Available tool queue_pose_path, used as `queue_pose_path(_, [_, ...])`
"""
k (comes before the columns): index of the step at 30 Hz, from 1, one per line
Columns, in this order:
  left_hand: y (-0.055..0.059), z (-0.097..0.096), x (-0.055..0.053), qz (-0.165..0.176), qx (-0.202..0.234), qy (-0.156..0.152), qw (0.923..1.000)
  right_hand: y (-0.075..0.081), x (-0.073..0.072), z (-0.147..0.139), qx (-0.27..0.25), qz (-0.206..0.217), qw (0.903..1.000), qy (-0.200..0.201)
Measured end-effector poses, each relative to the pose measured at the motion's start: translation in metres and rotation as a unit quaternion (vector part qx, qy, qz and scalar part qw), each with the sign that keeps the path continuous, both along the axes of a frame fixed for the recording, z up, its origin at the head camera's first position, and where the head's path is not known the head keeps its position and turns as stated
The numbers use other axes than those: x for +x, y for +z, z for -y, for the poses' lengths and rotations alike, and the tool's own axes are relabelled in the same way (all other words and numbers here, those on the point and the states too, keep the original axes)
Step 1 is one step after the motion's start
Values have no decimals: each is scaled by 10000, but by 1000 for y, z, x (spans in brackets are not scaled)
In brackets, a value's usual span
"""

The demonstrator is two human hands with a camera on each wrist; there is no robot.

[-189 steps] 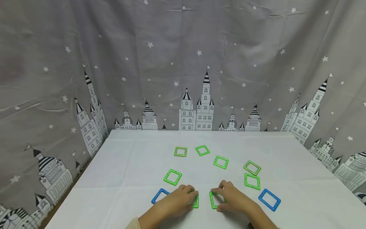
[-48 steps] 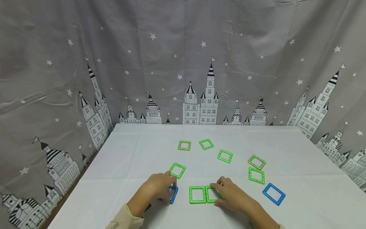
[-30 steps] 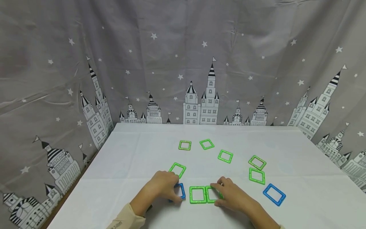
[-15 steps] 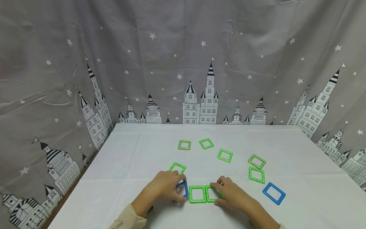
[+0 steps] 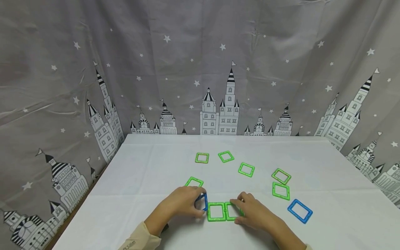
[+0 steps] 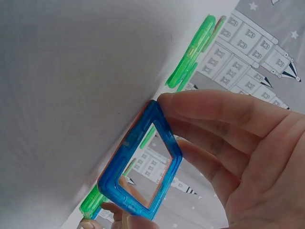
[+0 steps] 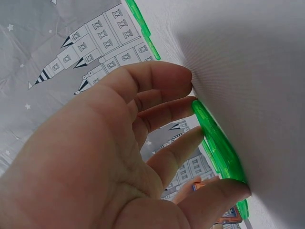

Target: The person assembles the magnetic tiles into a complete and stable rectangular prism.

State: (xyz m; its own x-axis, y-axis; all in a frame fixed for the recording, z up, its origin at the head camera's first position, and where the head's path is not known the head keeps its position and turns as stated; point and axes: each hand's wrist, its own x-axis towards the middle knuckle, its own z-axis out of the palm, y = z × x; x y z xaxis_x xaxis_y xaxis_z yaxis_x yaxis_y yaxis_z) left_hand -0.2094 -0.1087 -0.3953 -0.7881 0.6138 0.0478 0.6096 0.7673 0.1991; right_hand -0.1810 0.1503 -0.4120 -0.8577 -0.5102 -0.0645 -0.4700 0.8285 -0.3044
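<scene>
While, in head view, the right hand [image 5: 254, 212] pinches the right green frame [image 5: 227, 211], the left hand [image 5: 186, 201] grips the blue frame [image 5: 206, 201] just left of the left green frame [image 5: 216, 219], edges roughly parallel, contact unconfirmed. Left wrist view: blue frame stands tilted. Right wrist view: thumb and fingers span the right green frame.

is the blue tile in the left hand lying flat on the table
No, the left hand holds the blue tile tilted up from the table.

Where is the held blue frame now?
In the head view, the blue frame is tilted in the left hand's grip, just left of two adjoining green frames.
</scene>
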Motion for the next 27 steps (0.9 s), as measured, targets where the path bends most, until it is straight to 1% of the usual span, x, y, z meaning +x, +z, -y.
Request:
queue_pose_path(4, [1,-1,0,133,155,-124,9997,0,0,1,-5,189,9997,-145])
queue_pose_path(8, [2,-1,0,284,268,-155,9991,1,0,1,-8,241,9995,-185])
queue_pose_path(15, [1,-2,0,512,335,-78,9981,1,0,1,-4,122,9999,-86])
queue_pose_path(22, [-1,-2,-1,591,462,-221,9969,2,0,1,-8,46,10000,0])
queue_pose_path(27, [-1,-3,-2,790,604,-247,9947,3,1,1,28,4,10000,-2])
